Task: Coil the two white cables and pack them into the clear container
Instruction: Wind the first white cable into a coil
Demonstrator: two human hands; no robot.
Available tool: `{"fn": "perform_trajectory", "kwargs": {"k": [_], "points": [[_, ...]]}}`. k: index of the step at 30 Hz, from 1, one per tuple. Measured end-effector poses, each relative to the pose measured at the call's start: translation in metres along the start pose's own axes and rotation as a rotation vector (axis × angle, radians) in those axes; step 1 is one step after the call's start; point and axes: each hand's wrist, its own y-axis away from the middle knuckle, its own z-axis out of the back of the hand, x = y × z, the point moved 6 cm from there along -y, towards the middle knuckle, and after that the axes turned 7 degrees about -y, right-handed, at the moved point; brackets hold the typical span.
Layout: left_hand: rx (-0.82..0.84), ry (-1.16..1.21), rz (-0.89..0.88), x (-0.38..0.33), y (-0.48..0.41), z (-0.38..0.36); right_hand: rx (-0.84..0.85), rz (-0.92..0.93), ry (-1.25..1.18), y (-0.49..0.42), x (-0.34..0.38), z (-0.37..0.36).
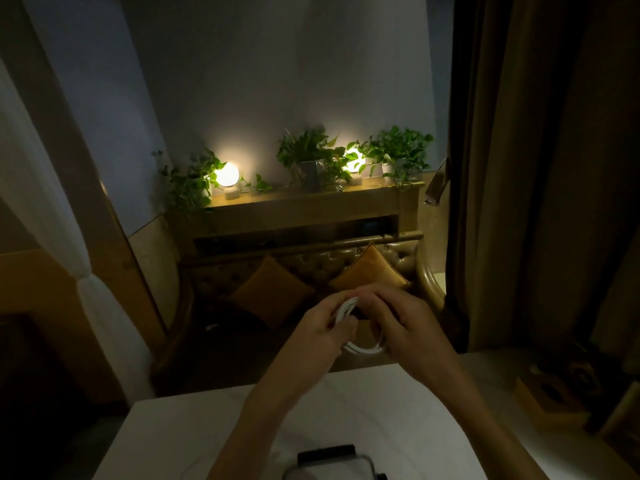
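A: Dim room, lit mostly by two globe lamps (227,174) on a shelf behind a tufted sofa (311,265), with leafy plants (311,150) between them and a brown curtain (540,168) on the right.

B: And the work surface?

A: A white desk (180,427) fills the lower part of the view. Its far edge runs just under the wrists.

B: Where is the cable?

A: One white cable (360,348) is up in the air past that far edge, wound into a loop between both hands. The left hand (325,327) pinches the upper left of the coil; the right hand (405,323) closes over its right side, with the bottom of the loop hanging below the fingers. The hands sit close together, nearly touching at the top.

B: The second cable?

A: A faint pale curve lies on the desk at the bottom left, but it is too dim to say.

B: The container?

A: The clear container (332,465) sits at the near edge, between the forearms, cut off by the frame. Bare desk lies on both sides of it.
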Motion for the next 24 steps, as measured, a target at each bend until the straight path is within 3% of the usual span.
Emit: {"fn": "perform_trajectory", "kwargs": {"k": [5,10,13,17,21,24], "points": [[0.035,-0.068,-0.06,-0.003,0.002,0.001,-0.038,-0.019,-0.049,0.003,-0.006,0.003],[0.084,0.295,0.051,0.006,0.006,0.009,-0.074,-0.215,-0.317,0.007,-0.003,0.01],[0.032,0.381,0.085,0.016,0.004,0.018,0.012,-0.275,-0.363,0.008,0.0,0.009],[-0.101,0.321,0.116,0.025,0.002,0.026,0.063,-0.29,-0.278,0.006,-0.005,0.006],[0.054,0.187,0.272,0.033,-0.003,0.016,0.003,-0.144,-0.007,0.003,-0.007,-0.002],[0.048,0.094,0.166,0.027,0.004,0.018,-0.024,-0.081,0.036,0.005,-0.008,-0.006]]}}
